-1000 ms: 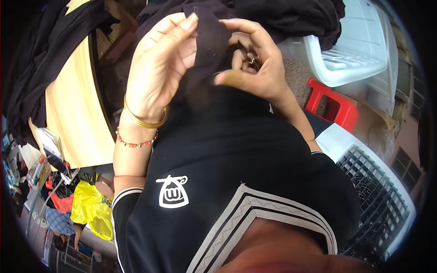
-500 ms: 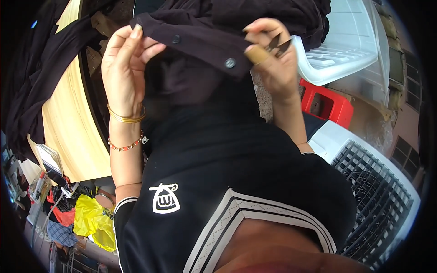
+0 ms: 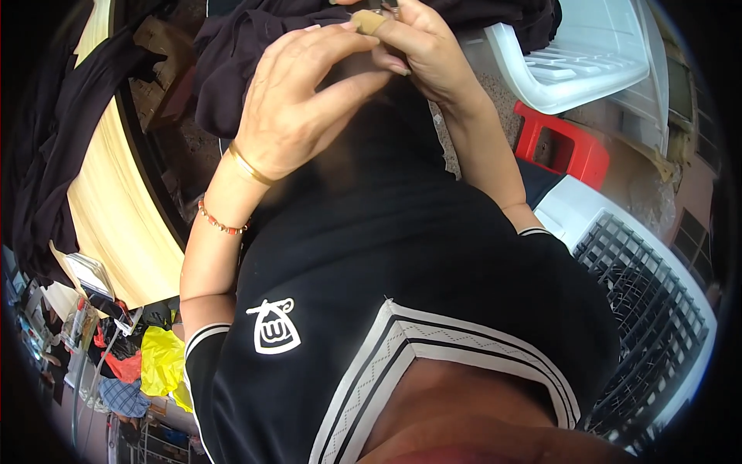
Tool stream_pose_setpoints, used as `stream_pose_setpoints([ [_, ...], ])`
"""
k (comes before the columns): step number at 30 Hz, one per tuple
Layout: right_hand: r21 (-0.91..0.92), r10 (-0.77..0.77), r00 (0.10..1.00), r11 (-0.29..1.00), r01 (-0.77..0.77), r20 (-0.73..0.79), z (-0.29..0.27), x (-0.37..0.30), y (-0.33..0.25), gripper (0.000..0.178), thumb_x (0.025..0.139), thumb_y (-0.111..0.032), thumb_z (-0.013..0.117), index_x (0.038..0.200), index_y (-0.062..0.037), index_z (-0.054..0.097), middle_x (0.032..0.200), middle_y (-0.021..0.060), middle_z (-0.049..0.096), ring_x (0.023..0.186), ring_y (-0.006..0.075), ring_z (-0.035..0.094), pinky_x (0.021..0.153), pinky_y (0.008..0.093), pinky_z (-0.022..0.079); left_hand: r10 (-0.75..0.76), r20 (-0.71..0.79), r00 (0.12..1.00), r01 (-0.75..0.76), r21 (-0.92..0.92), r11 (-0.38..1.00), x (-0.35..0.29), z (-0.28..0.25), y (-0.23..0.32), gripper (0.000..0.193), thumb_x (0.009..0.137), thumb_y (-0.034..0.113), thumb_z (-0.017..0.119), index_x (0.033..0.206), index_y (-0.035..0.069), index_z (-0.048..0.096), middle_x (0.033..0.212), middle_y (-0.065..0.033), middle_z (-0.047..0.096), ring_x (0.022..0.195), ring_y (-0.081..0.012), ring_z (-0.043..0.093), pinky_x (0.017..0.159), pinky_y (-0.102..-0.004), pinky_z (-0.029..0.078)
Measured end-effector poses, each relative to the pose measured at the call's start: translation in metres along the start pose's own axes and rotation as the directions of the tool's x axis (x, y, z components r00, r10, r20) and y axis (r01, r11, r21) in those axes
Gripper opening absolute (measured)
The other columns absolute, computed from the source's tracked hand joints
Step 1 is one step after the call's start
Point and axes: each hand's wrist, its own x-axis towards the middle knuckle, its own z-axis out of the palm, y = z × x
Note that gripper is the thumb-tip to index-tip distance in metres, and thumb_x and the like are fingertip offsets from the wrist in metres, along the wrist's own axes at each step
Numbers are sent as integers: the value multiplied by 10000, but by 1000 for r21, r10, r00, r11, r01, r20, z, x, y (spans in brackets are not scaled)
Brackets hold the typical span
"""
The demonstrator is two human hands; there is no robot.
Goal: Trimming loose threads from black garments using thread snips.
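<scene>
You hold the dark cloth [image 3: 255,46] up close with your left hand [image 3: 297,100], its grip pinching a fold taut, while your right hand [image 3: 421,50] clenches a small tool [image 3: 380,6] against it.

A small dark tool [image 3: 382,6] between the fingertips of the right hand [image 3: 421,46] was cut off by the top edge (its kind unclear). The left hand [image 3: 297,100] hid the dark cloth [image 3: 232,54] beneath it.
</scene>
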Motion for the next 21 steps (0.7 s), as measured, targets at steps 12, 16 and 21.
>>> stream_pose_setpoints([
  [12, -591, -361, 930, 766, 254, -68, -4, -30, 11, 77, 806, -74, 758, 837, -30, 702, 685, -79, 599, 512, -38, 400, 453, 156, 293, -757, 211, 618, 656, -668, 350, -4, -24, -16, 105, 942, 74, 618, 994, -11, 649, 936, -3, 662, 897, -44, 581, 847, -169, 421],
  [16, -497, -551, 824, 683, 536, 131, -20, -13, 20, 259, 812, -56, 758, 1040, -31, 637, 828, -52, 619, 592, -30, 414, 515, 138, 314, -814, 246, 525, 669, -712, 216, -10, -22, -20, 73, 913, 83, 670, 942, 17, 664, 805, 56, 618, 728, 5, 524, 679, -134, 401],
  [21, -528, -262, 963, 809, 259, 71, 1, -18, 23, 345, 786, -80, 779, 1104, -48, 650, 795, -55, 594, 560, -17, 409, 489, 160, 307, -818, 266, 509, 617, -776, 131, -9, -22, -18, 79, 922, 77, 651, 964, 11, 656, 873, 27, 647, 801, -24, 569, 763, -154, 430],
])
